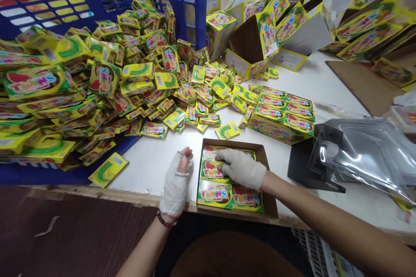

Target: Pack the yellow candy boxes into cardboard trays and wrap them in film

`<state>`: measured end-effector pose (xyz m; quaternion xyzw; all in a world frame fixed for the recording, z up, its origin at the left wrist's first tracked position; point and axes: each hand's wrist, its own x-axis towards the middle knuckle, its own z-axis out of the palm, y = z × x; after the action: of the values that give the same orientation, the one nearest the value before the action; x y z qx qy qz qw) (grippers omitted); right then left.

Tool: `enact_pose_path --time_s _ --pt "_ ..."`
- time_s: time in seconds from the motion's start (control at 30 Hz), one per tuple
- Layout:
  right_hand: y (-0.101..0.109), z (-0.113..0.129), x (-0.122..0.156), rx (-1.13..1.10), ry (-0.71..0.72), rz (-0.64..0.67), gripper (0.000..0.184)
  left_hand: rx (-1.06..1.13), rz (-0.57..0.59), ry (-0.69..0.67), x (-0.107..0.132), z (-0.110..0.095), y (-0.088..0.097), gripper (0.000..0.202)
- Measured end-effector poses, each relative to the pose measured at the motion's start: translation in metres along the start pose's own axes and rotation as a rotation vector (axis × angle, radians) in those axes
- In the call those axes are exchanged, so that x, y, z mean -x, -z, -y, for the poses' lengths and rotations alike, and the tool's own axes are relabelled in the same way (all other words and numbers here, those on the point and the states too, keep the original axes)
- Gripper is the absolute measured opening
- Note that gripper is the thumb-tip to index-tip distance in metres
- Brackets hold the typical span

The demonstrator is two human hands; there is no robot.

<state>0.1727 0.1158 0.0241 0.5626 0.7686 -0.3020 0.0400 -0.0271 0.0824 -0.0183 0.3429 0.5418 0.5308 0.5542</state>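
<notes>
An open cardboard box lies at the table's front edge, holding rows of small yellow-green candy packs with watermelon pictures and "TWINS" lettering. My right hand, in a white fingerless glove, rests on the packs in the upper part of the box. Its fingers lie over them, partly hiding the upper right packs. Just left of the box, my left hand, gloved likewise, stands on its side with the thumb up and nothing visible in it. One loose pack lies beyond the box.
A blue plastic crate on its side spills a large heap of packs across the left. Filled packs stand in a block behind the box. To the right are a black tape dispenser and clear plastic. Empty display boxes crowd the back.
</notes>
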Motion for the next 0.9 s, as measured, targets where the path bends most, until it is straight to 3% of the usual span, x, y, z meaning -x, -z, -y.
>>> enact_pose_path --time_s 0.1,0.2,0.3,0.37,0.5,0.67,0.73,0.8,0.87,0.9 --pt "-0.01 0.013 -0.002 0.151 0.057 -0.044 0.025 -0.392 -0.024 -0.235 -0.021 0.003 0.017 0.044" --pt "-0.01 0.02 -0.003 0.202 0.05 0.015 0.025 -0.874 -0.107 -0.483 -0.069 -0.014 0.031 0.038" --pt "-0.007 0.021 -0.003 0.211 0.062 0.042 0.022 -1.25 -0.044 -0.435 -0.117 -0.036 0.032 0.045" --pt "-0.006 0.018 -0.004 0.169 0.079 0.038 0.02 -1.326 0.001 -0.378 -0.138 -0.045 0.03 0.043" --pt "-0.003 0.007 -0.002 -0.025 0.106 -0.035 0.016 -1.206 -0.013 -0.384 -0.144 -0.045 0.033 0.024" --pt "0.009 0.006 -0.008 -0.383 0.084 -0.323 0.025 -0.886 -0.014 -0.371 -0.101 -0.034 0.041 0.036" --pt "0.015 0.014 -0.015 -0.547 0.056 -0.274 0.03 -0.624 0.069 -0.318 -0.073 -0.032 0.031 0.044" --pt "0.018 0.024 -0.022 -0.681 0.076 -0.19 0.036 -0.294 0.259 -0.226 -0.048 -0.033 0.017 0.043" --pt "0.022 0.031 -0.027 -0.684 0.123 -0.189 0.039 -0.224 0.427 -0.244 -0.037 -0.038 0.009 0.038" --pt "0.024 0.032 -0.028 -0.627 0.142 -0.227 0.039 -0.328 0.45 -0.313 -0.038 -0.043 0.009 0.036"
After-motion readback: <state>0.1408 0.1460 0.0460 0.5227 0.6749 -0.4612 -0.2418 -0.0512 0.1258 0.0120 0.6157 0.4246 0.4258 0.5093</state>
